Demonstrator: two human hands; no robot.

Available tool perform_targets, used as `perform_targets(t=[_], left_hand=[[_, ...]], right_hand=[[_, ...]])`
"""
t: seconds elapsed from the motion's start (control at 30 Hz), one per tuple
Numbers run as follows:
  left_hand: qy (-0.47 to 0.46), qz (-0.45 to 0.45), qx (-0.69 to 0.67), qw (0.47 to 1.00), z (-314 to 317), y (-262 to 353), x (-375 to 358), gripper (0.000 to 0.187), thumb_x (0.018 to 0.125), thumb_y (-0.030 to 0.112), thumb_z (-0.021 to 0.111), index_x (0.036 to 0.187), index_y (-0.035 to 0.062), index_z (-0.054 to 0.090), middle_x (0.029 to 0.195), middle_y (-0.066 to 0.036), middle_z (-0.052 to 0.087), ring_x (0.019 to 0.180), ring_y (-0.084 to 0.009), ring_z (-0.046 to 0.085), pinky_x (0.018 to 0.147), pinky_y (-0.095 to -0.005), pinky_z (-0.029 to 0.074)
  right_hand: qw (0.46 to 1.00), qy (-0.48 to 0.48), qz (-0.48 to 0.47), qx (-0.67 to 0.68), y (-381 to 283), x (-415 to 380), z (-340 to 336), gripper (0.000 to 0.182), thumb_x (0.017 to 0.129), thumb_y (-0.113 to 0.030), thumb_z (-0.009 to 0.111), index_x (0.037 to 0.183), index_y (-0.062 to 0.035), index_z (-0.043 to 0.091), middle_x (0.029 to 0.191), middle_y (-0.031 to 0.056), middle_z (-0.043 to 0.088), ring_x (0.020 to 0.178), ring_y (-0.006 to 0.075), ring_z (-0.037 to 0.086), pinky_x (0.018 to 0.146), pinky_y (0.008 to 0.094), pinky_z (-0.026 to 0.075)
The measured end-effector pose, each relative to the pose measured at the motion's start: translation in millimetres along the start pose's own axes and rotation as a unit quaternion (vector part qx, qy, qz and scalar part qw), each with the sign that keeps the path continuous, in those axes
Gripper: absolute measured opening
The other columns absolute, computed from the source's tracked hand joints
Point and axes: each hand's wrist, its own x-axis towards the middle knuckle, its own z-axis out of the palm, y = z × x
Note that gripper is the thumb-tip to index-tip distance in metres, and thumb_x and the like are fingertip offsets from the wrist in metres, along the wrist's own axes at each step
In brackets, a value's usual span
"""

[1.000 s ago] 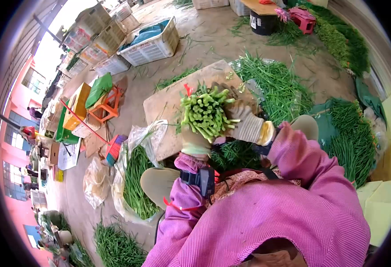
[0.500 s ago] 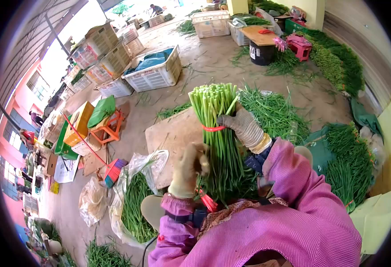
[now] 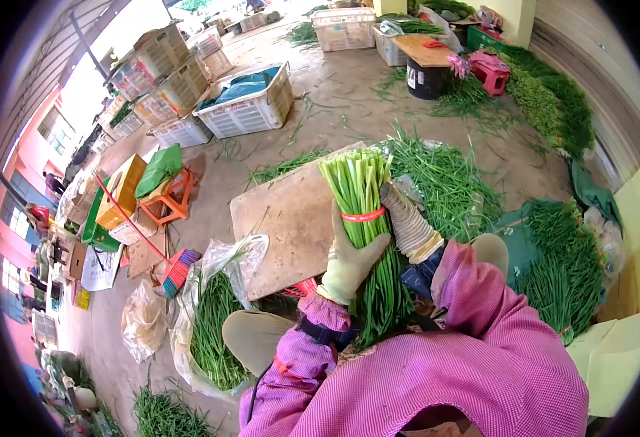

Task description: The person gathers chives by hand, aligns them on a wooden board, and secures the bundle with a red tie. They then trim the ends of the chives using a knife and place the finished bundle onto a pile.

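A thick bunch of long green stalks (image 3: 380,280), which look like garlic chives, stands upright in front of me with its pale cut ends at the top. A red band (image 3: 364,215) circles it below those ends. My left hand (image 3: 350,264), in a pale glove, is closed round the left side below the band, thumb across the front. At the right side, my right hand (image 3: 409,224), in a grey striped glove, is closed against the bunch by the band; its fingertips are hidden behind the stalks. A board (image 3: 283,218) lies just beyond my left hand.
Loose greens (image 3: 444,189) lie beyond my right hand, and more fill a plastic bag (image 3: 189,349) at left. A broom (image 3: 178,271), an orange stool (image 3: 176,197) and stacked crates (image 3: 167,80) stand farther left. Tied greens (image 3: 564,269) lie at right.
My left hand has moved from beside the bunch up onto it and closed round it. The bunch is slightly lower. The red strands by my left wrist are out of sight.
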Motion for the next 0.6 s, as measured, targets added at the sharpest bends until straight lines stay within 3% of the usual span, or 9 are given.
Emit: perform_targets(t=[0.07,0.2,0.23,0.27,0.3,0.33,0.4,0.53,0.6], left_hand=[[0.03,0.025,0.036,0.999,2.2,1.2,0.2,0.104,0.076,0.015,0.077,0.152,0.0027,0.008,0.128,-0.02,0.055,0.111,-0.0246,0.059,0.094,-0.0357,0.048],[0.066,0.063,0.047,0.995,3.7,0.1,-0.2,0.102,0.075,0.017,0.077,0.152,0.0018,0.011,0.127,-0.023,0.057,0.111,-0.0289,0.061,0.092,-0.0368,0.049],[0.089,0.08,0.115,0.986,3.0,5.0,-2.4,0.103,0.074,0.018,0.078,0.152,0.0015,0.013,0.126,-0.024,0.058,0.109,-0.0318,0.062,0.09,-0.0378,0.05],[0.109,0.096,0.183,0.972,3.5,10.3,-4.5,0.103,0.073,0.019,0.078,0.152,0.0012,0.014,0.124,-0.026,0.059,0.108,-0.0346,0.064,0.088,-0.0388,0.051],[0.118,0.086,0.192,0.97,5.5,15.8,-5.9,0.104,0.072,0.022,0.079,0.151,0.0011,0.016,0.118,-0.027,0.061,0.102,-0.0397,0.065,0.083,-0.0416,0.053],[0.113,0.087,0.191,0.971,7.3,19.6,-6.8,0.104,0.072,0.022,0.079,0.151,0.0011,0.016,0.118,-0.027,0.061,0.102,-0.0397,0.065,0.083,-0.0416,0.053],[0.124,0.076,0.258,0.955,9.1,23.3,-8.1,0.1,0.072,0.019,0.078,0.151,0.001,0.019,0.115,-0.025,0.063,0.101,-0.0356,0.066,0.084,-0.0405,0.053],[0.135,0.106,0.302,0.938,7.5,14.9,-9.5,0.102,0.071,0.019,0.078,0.15,-0.0014,0.018,0.109,-0.026,0.065,0.095,-0.0385,0.067,0.079,-0.0415,0.054],[0.134,0.11,0.307,0.936,5.8,7.9,-11.6,0.103,0.071,0.019,0.078,0.151,-0.0015,0.018,0.109,-0.026,0.065,0.095,-0.0385,0.067,0.078,-0.0418,0.054]], right_hand=[[0.981,0.02,-0.04,-0.19,-5.5,-3.0,-1.7,0.066,0.09,-0.05,0.063,0.136,-0.0043,0.049,0.131,0.0058,0.056,0.118,0.0173,0.053,0.102,0.0328,0.042],[0.966,0.026,-0.178,-0.186,-30.3,-0.7,12.1,0.055,0.092,-0.041,0.065,0.13,-0.0035,0.053,0.127,0.0087,0.058,0.118,0.0232,0.054,0.104,0.0346,0.04],[0.888,0.104,-0.244,-0.375,-44.2,-6.0,9.6,0.053,0.09,-0.04,0.066,0.127,-0.0049,0.055,0.126,0.0104,0.058,0.119,0.0273,0.053,0.105,0.0356,0.039],[0.764,0.177,-0.297,-0.545,-59.7,-10.7,15.3,0.05,0.088,-0.039,0.068,0.124,-0.0064,0.057,0.126,0.0122,0.057,0.119,0.0313,0.053,0.106,0.0367,0.038],[0.688,0.14,-0.375,-0.606,-72.4,-11.9,26.0,0.048,0.082,-0.041,0.071,0.116,-0.0096,0.059,0.123,0.0135,0.057,0.123,0.0355,0.048,0.11,0.0427,0.033],[0.685,0.145,-0.375,-0.607,-77.1,-14.8,31.8,0.048,0.082,-0.041,0.071,0.116,-0.0096,0.059,0.123,0.0135,0.057,0.123,0.0355,0.048,0.11,0.0427,0.033],[0.52,0.079,-0.401,-0.75,-80.7,-18.3,39.2,0.047,0.077,-0.039,0.077,0.11,-0.0113,0.059,0.127,0.0123,0.055,0.128,0.0376,0.045,0.108,0.0462,0.035],[0.535,0.113,-0.365,-0.754,-69.6,-17.3,40.5,0.032,0.074,-0.033,0.076,0.092,-0.0106,0.061,0.125,0.0095,0.058,0.129,0.0369,0.041,0.114,0.0523,0.024],[0.575,0.107,-0.334,-0.74,-65.5,-18.3,42.3,0.027,0.075,-0.029,0.074,0.089,-0.0085,0.062,0.124,0.0113,0.059,0.127,0.037,0.044,0.112,0.0491,0.03]])
